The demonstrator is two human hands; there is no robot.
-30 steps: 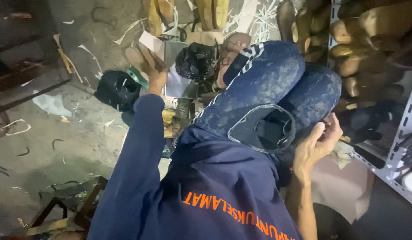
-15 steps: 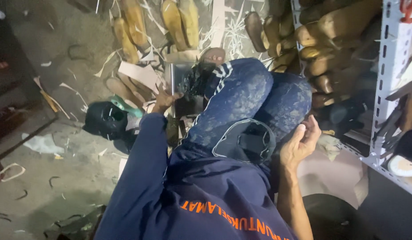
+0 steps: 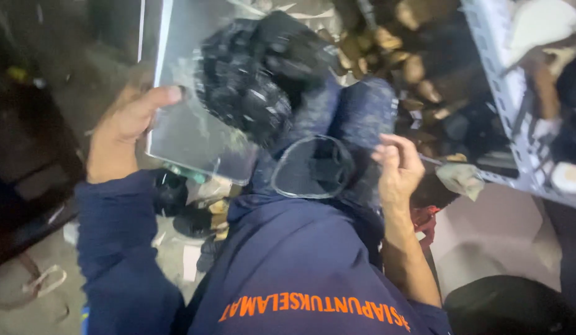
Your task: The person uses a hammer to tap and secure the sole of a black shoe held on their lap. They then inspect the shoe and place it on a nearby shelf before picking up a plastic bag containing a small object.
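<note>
At the far left lies the dim floor (image 3: pixel 27 291), with a pale scrap loop on it. The left hand (image 3: pixel 123 133) is clamped on the left edge of a clear sheet (image 3: pixel 182 139), thumb on top and pointing right, fingers hidden beneath. The sheet is held up over the person's left knee, tilted, and a black bundle (image 3: pixel 251 80) of crinkled material lies against it; whether the bundle rests on the sheet or behind it cannot be told through the blur.

The sheet looks thin, smooth and fairly stiff, so it is probably light but slippery and apt to flex or crack if gripped by one corner alone. A hold along an edge, thumb above and fingers below as now, seems the safest grip; a second hand on the opposite edge would steady it. The bundle looks soft and light, and could slide off if the sheet tips.

In the middle, a dark oval piece (image 3: pixel 313 166) with a pale rim rests on the lap, between the knees. Just right of it, the right hand (image 3: pixel 396 164) hovers with fingers loosely curled, holding nothing that can be seen, near the oval's edge. The two hands are well apart.

Farther right, brownish shoe-shaped forms (image 3: pixel 393 56) crowd the floor, and a white metal rack (image 3: pixel 508 93) stands at the right edge.
</note>
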